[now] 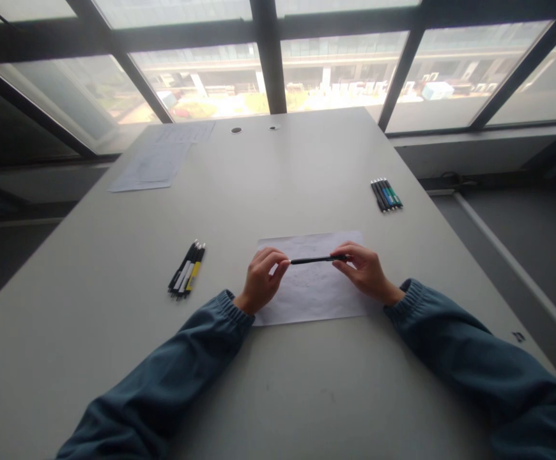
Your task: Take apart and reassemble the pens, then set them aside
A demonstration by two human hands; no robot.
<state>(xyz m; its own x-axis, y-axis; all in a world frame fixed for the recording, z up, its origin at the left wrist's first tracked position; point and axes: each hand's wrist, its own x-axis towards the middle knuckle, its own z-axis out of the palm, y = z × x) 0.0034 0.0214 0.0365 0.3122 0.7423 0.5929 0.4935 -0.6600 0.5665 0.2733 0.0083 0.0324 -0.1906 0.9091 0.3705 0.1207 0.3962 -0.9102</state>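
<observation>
A black pen (311,260) is held level above a sheet of white paper (316,300) by both hands. My left hand (264,276) pinches its left tip between thumb and fingers. At the other end, my right hand (362,269) grips the pen near its clip. Faint marks show on the paper, which lies flat under the hands. To the left of my left hand lies a group of pens (186,271), black with white and yellow parts. Farther off, beyond my right hand, several pens (386,195) with black, blue and green barrels lie side by side.
The large pale table (278,185) runs up to a wall of windows (335,70). More printed sheets (158,160) lie at its far left. Two round holes (236,130) sit near the far edge. A small dark mark (518,337) is by the right edge.
</observation>
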